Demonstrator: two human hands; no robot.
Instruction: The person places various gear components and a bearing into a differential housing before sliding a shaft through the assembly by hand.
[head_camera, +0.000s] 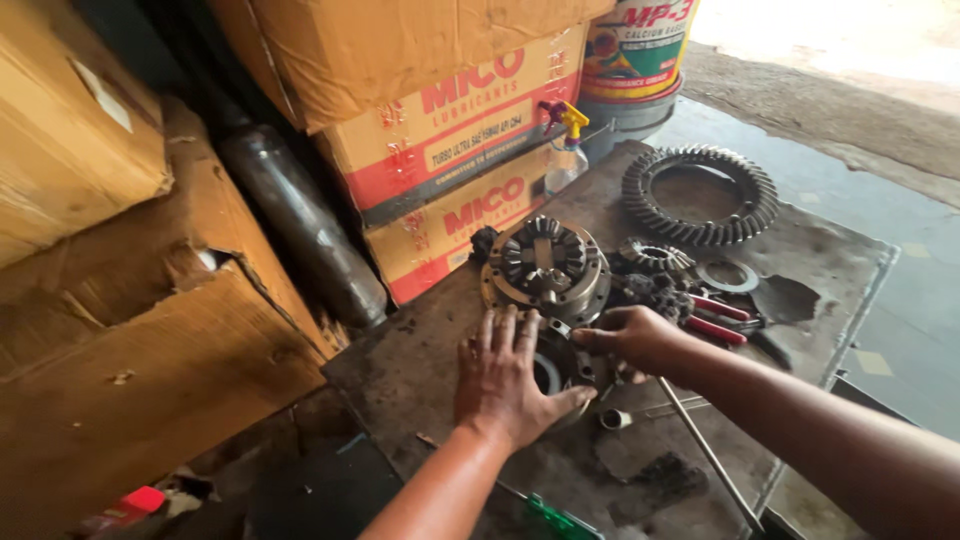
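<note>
My left hand lies flat, fingers spread, on a dark round metal part on the greasy metal work plate. My right hand pinches a small metal piece at the far edge of that same part. Just beyond my fingers stands a round differential housing with small gears showing inside. A small bevel gear and dark gear pieces lie to its right. A large toothed ring gear lies flat farther back.
Red-handled pliers, a flat washer ring, a thin metal rod and a small socket lie on the plate. Cardboard boxes stack behind; a spray bottle, a bucket and a dark cylinder stand nearby.
</note>
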